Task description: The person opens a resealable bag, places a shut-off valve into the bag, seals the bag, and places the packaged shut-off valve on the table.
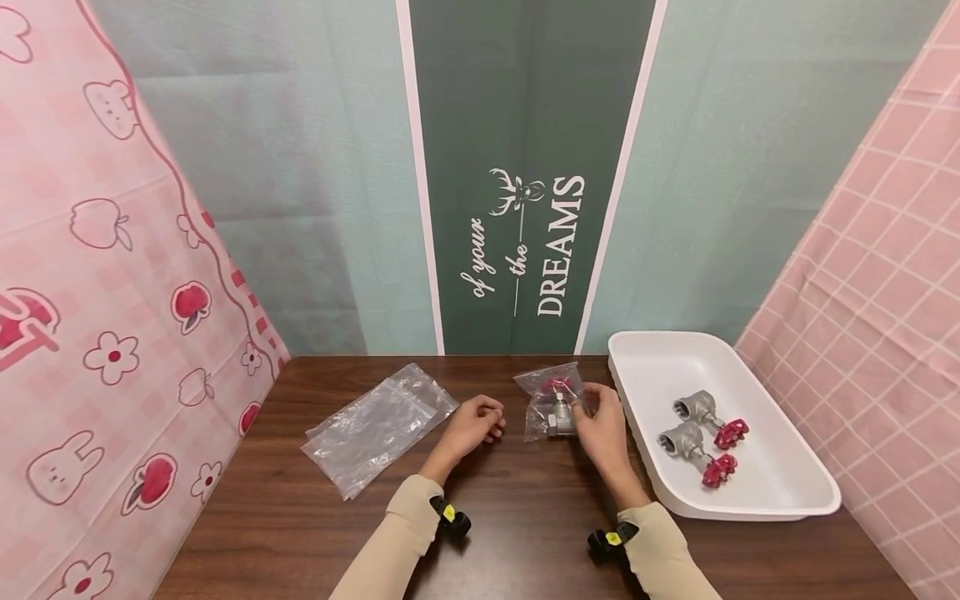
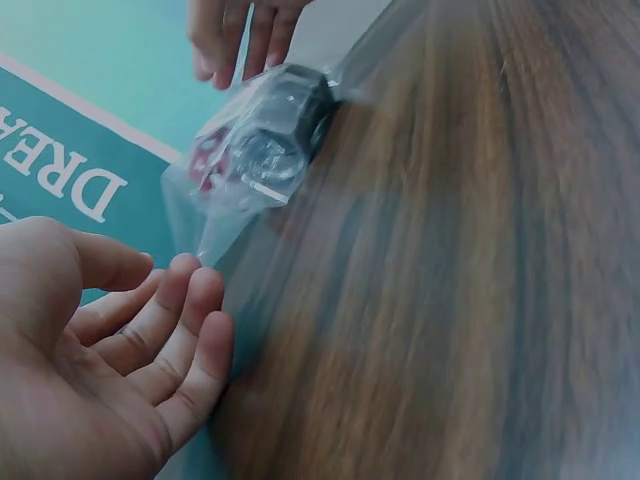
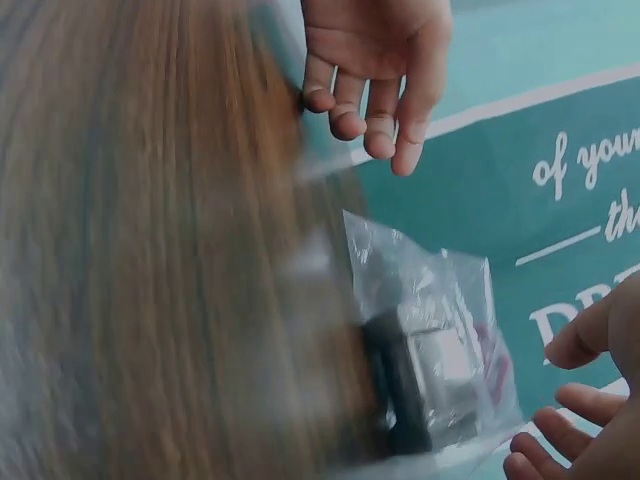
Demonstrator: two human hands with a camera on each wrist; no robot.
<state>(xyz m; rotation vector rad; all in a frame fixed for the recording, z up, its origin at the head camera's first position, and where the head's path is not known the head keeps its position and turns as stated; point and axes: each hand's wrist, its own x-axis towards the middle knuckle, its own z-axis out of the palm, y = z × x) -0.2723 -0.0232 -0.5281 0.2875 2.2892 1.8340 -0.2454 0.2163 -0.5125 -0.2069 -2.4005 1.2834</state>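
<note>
1. Saw beige sleeves (image 1: 382, 546) nearest, with black wrist devices (image 1: 454, 522) strapped on, above a brown wood-grained table (image 1: 517, 508).
2. Found the left hand (image 1: 471, 427) relaxed, with fingers loosely bent around nothing, near the bagged valve (image 1: 560, 418) but apart from it.
3. Found the right hand (image 1: 602, 427) loosely spread rather than gripping, close against the right side of the same bag. Could not fairly tell, with the wrist views partly blurred, about any thumb contact with the plastic.
4. Located the bagged valve on the table between both hands, with its red handwheel toward the far side.
5. Noted flat, overlapping clear bags (image 1: 375, 429) left of the left hand.
6. Noted, on the right, a white tray (image 1: 765, 507) holding two metal valves (image 1: 684, 440) with red handwheels.
7. Saw, behind everything, a green curtain (image 1: 517, 92) with white lettering, between pink cloths (image 1: 862, 275).
</note>
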